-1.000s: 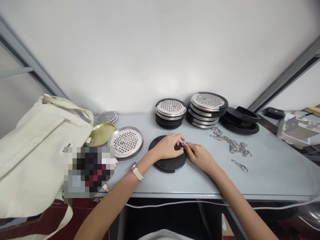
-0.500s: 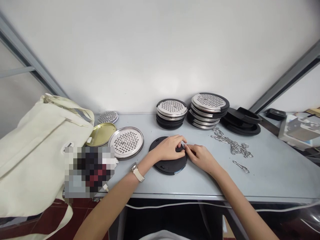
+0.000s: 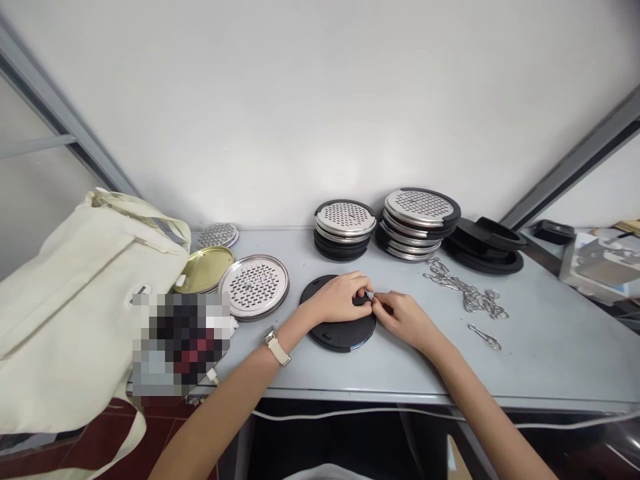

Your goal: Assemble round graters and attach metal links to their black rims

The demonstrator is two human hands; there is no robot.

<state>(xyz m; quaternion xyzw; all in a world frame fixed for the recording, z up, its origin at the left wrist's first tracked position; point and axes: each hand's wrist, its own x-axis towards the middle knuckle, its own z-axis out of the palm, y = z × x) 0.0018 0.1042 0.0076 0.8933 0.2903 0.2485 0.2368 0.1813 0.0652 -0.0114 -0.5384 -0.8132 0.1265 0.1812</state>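
My left hand (image 3: 345,298) presses on the black disc (image 3: 336,332) on the table (image 3: 425,363). Both hands pinch a small metal clip (image 3: 369,295) at its edge, my right hand (image 3: 400,319) too.

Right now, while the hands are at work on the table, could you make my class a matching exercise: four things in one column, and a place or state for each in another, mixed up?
Things
1. Wristwatch
2. Black disc
3. Loose clip
4. Bag

Place or state
a. Under the left hand
b. Worn, with a pale strap
c. Cream-coloured, at the picture's far left
d. Lying alone, apart from the clip pile

Pairs: 1-b, 2-a, 3-d, 4-c
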